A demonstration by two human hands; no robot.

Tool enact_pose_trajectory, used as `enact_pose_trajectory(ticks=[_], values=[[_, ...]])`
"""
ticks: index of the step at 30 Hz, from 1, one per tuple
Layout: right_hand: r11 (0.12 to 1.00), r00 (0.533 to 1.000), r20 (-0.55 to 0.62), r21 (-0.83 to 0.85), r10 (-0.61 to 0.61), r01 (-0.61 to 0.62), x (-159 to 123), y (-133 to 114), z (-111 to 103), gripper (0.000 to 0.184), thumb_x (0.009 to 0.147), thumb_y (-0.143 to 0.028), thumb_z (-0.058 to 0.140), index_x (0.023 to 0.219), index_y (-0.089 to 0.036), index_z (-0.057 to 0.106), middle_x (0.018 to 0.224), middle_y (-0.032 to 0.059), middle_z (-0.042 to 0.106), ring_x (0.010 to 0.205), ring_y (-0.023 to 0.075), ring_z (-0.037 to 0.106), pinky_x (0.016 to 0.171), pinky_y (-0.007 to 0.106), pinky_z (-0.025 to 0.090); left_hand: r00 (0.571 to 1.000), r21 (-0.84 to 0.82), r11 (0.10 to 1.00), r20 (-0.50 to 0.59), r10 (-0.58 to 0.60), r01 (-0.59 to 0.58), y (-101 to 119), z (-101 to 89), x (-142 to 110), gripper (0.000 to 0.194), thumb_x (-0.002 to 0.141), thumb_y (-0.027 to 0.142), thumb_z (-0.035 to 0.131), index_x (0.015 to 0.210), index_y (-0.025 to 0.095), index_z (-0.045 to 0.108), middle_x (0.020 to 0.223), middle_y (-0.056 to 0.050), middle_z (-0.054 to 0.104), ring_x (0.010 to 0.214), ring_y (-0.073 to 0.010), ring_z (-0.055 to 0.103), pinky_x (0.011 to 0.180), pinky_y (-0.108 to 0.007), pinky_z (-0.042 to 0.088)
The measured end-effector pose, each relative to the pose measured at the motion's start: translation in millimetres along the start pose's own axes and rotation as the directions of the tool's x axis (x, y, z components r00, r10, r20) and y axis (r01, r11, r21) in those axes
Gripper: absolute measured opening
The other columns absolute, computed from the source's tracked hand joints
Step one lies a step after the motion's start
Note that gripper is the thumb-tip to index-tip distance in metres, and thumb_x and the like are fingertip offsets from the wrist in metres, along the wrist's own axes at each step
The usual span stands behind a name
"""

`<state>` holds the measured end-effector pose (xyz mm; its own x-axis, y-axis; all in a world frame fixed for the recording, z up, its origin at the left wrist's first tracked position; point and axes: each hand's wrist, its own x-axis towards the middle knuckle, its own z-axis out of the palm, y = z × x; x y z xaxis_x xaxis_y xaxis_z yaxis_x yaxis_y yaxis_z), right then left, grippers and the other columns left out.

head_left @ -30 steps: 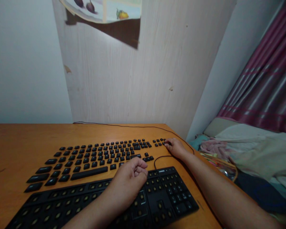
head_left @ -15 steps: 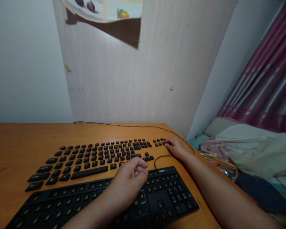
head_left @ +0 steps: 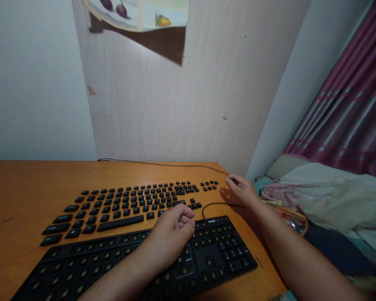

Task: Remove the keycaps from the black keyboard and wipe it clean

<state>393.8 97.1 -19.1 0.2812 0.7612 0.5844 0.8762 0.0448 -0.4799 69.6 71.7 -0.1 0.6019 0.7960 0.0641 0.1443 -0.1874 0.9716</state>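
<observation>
My left hand [head_left: 174, 234] rests over the black keyboard [head_left: 213, 263], its fingers loosely curled, with nothing showing in them. Most of the keyboard's key spots are bare with pale round stems; some keys remain at its right end. Beyond it, loose black keycaps [head_left: 134, 198] lie in rows on the wooden table, a long space bar keycap [head_left: 120, 223] nearest. Just right of a small group of keycaps [head_left: 210, 187], my right hand [head_left: 242, 190] is raised off the table, thumb and fingertips pinched together. Whether something small is between them I cannot make out.
A black cable [head_left: 219, 204] curves from the keyboard's top edge to the right and runs along the back of the table [head_left: 34, 179]. Right of the table's edge lie rumpled bedding [head_left: 335, 200] and a container of small items [head_left: 293, 221]. A wall stands behind.
My right hand has lifted off the small keycap group and moved right, uncovering its end keycaps. My left hand stays in place. The view has shifted slightly.
</observation>
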Motion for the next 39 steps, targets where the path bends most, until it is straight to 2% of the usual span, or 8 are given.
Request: enact_pose_trajectory(ticks=[4,7,9,12,19,24,31,39], values=[[0.998,0.999,-0.033,0.058,0.036,-0.034,-3.7,-24.5,-20.0,0.021,0.081,-0.040,0.057,0.085,-0.020,0.060,0.070,0.0013,0.065,0.062,0.0165,0.058,0.059,0.027,0.043,1.000,0.032,0.999,-0.004,0.023,-0.023,-1.1,0.1,0.3,0.017,0.078,0.030,0.055,0.089,0.016,0.056,0.077,0.000,0.055,0.073,-0.0140,0.052,0.066,-0.025,0.042],[0.990,0.997,0.020,0.122,0.068,-0.070,-14.6,-45.0,-31.6,0.023,0.081,-0.043,0.058,0.080,-0.021,0.055,0.064,0.0002,0.063,0.055,0.0146,0.056,0.052,0.025,0.041,0.999,0.065,0.997,0.001,0.044,-0.044,-3.1,0.0,1.1,0.018,0.078,0.030,0.055,0.089,0.016,0.056,0.077,-0.001,0.056,0.074,-0.0149,0.053,0.067,-0.025,0.043],[0.971,0.991,0.082,0.207,0.104,-0.119,-27.5,-58.8,-38.6,0.027,0.082,-0.048,0.058,0.081,-0.020,0.055,0.066,0.0009,0.066,0.053,0.0137,0.057,0.049,0.024,0.041,0.998,0.079,0.995,0.015,0.066,-0.067,-5.3,-0.1,2.1,0.018,0.078,0.030,0.055,0.090,0.017,0.057,0.078,-0.001,0.058,0.074,-0.0153,0.054,0.067,-0.025,0.044],[0.884,0.972,0.163,0.412,0.167,-0.221,-52.2,-79.1,-49.9,0.034,0.076,-0.051,0.067,0.083,-0.019,0.059,0.069,0.0012,0.065,0.056,0.0128,0.056,0.050,0.023,0.041,0.994,0.094,0.990,0.032,0.102,-0.105,-8.7,-0.1,3.5,0.019,0.078,0.030,0.055,0.091,0.017,0.058,0.080,-0.002,0.059,0.074,-0.0157,0.056,0.066,-0.026,0.044],[0.823,0.950,0.202,0.478,0.237,-0.307,-107.4,-118.8,-68.7,0.036,0.082,-0.051,0.064,0.072,-0.018,0.057,0.060,-0.0028,0.050,0.053,0.0096,0.041,0.049,0.022,0.033,0.987,0.165,0.973,0.057,0.153,-0.160,-9.5,0.0,3.2,0.014,0.078,0.028,0.054,0.086,0.018,0.059,0.076,-0.001,0.061,0.071,-0.0149,0.055,0.063,-0.024,0.043],[0.742,0.910,0.300,0.530,0.288,-0.409,-132.9,-122.7,-63.9,0.035,0.081,-0.051,0.066,0.077,-0.020,0.051,0.060,-0.0041,0.050,0.053,0.0106,0.043,0.049,0.022,0.031,0.980,0.211,0.957,0.069,0.189,-0.199,-10.2,-0.2,3.5,0.012,0.079,0.024,0.053,0.085,0.017,0.060,0.076,-0.001,0.061,0.072,-0.0150,0.056,0.065,-0.025,0.043],[0.828,0.910,0.300,0.401,0.285,-0.392,-147.1,-128.4,-54.9,0.036,0.086,-0.054,0.057,0.075,-0.020,0.050,0.058,-0.0045,0.051,0.052,0.0113,0.044,0.049,0.022,0.033,0.980,0.260,0.945,0.074,0.184,-0.197,-3.5,0.3,0.2,0.011,0.077,0.017,0.052,0.084,0.016,0.061,0.076,0.000,0.061,0.070,-0.0143,0.056,0.064,-0.024,0.042],[0.842,0.922,0.278,0.397,0.270,-0.366,-151.4,-126.3,-40.1,0.036,0.088,-0.054,0.055,0.077,-0.020,0.049,0.059,-0.0050,0.048,0.054,0.0120,0.044,0.050,0.023,0.034,0.981,0.247,0.950,0.082,0.174,-0.189,-0.8,2.0,-1.3,0.014,0.074,0.009,0.051,0.081,0.017,0.060,0.070,0.002,0.058,0.066,-0.0124,0.052,0.062,-0.023,0.040]])
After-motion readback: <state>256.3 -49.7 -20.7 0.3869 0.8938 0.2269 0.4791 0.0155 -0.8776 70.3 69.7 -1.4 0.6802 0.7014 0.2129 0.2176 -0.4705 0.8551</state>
